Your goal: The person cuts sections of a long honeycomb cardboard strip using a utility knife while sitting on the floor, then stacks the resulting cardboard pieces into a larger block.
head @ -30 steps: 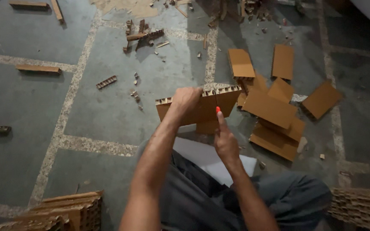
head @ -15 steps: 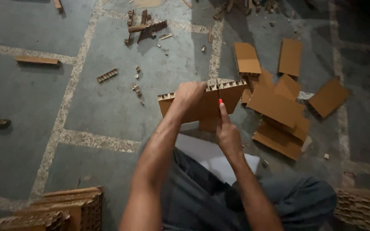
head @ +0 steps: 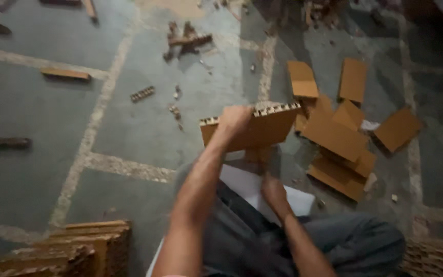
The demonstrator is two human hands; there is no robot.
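Note:
My left hand [head: 233, 123] grips the top edge of a thick brown honeycomb cardboard slab [head: 265, 128], held upright in front of me over my lap. My right hand [head: 273, 187] is lower, below the slab and just above a white sheet [head: 247, 187] on my knees; motion blur hides its fingers, and whether it touches the slab cannot be told. My grey-trousered legs [head: 334, 241] fill the lower middle of the view.
A heap of brown cardboard pieces [head: 339, 136] lies on the grey tiled floor to the right. Stacked honeycomb cardboard [head: 67, 251] sits at bottom left, another stack [head: 434, 259] at bottom right. Small scraps [head: 142, 94] and strips [head: 65, 74] are scattered farther out.
My right hand has dropped from the slab's lower edge down toward my lap. The left hand keeps its grip on the slab, which has barely moved.

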